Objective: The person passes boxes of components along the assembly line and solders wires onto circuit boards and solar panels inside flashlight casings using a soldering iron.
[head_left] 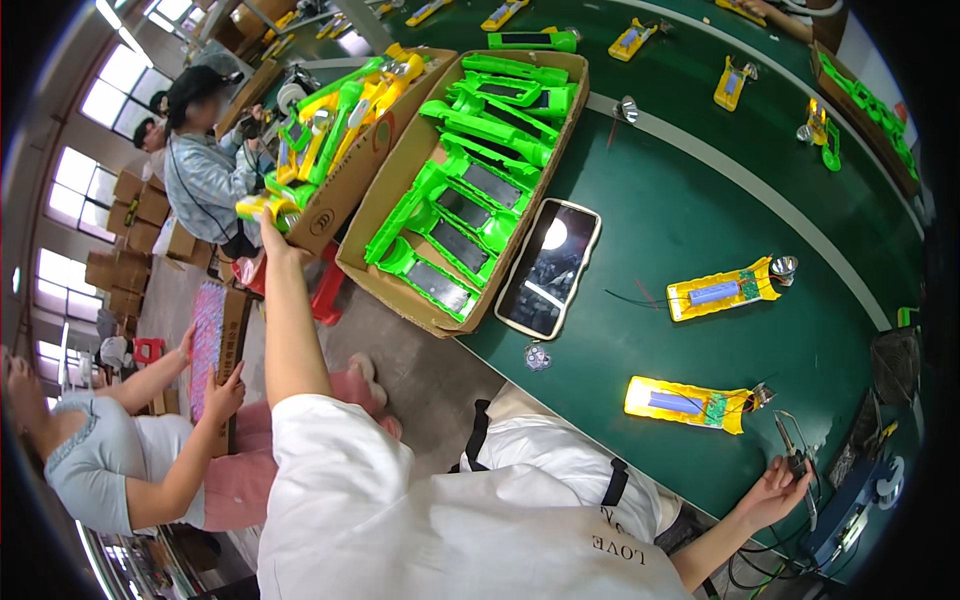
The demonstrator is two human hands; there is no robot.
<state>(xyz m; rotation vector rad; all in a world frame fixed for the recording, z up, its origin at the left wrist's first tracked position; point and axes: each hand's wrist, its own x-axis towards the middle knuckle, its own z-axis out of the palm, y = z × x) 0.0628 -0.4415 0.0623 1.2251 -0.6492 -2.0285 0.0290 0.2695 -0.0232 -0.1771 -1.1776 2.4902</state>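
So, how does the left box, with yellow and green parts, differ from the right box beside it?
The left box holds mixed yellow and green parts; the right box shows only green shells with dark panels.
The left box is heaped above its rim; the right box's shells lie lower, more in rows.
Both are brown cardboard and open-topped.

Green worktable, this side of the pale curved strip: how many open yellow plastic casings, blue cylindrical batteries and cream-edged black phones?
Open yellow plastic casings: 2
Blue cylindrical batteries: 2
Cream-edged black phone: 1
Total: 5
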